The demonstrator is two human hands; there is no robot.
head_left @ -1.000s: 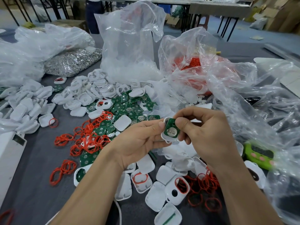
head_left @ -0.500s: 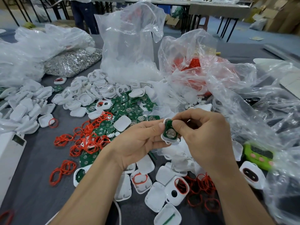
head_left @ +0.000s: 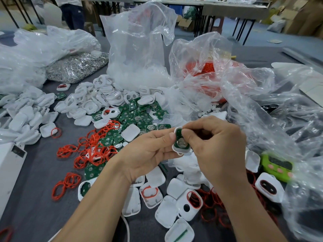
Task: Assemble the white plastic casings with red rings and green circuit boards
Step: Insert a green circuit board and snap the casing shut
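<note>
My left hand (head_left: 148, 152) holds a white casing (head_left: 180, 151) from the left, thumb on its edge. A green circuit board (head_left: 181, 143) with a round silver cell lies inside it. My right hand (head_left: 215, 145) pinches the casing's upper right edge, fingertips on the board. Loose green boards (head_left: 139, 117) lie heaped on the table beyond my hands. Red rings (head_left: 94, 151) are scattered to the left, and more red rings (head_left: 211, 205) lie at the lower right. White casing halves (head_left: 97, 100) are piled at the centre left, with other casing halves (head_left: 167, 206) below my hands.
Clear plastic bags (head_left: 139, 49) stand behind the piles; one bag (head_left: 206, 70) holds red rings. A bag of silver metal parts (head_left: 76, 67) lies at the back left. A green timer (head_left: 277, 165) sits at the right under plastic. A white box (head_left: 8, 168) stands at the left edge. A person (head_left: 71, 9) stands beyond the table.
My right hand's fingers have curled in closer over the board's top edge, covering more of it. The casing stays between both hands at about the same place.
</note>
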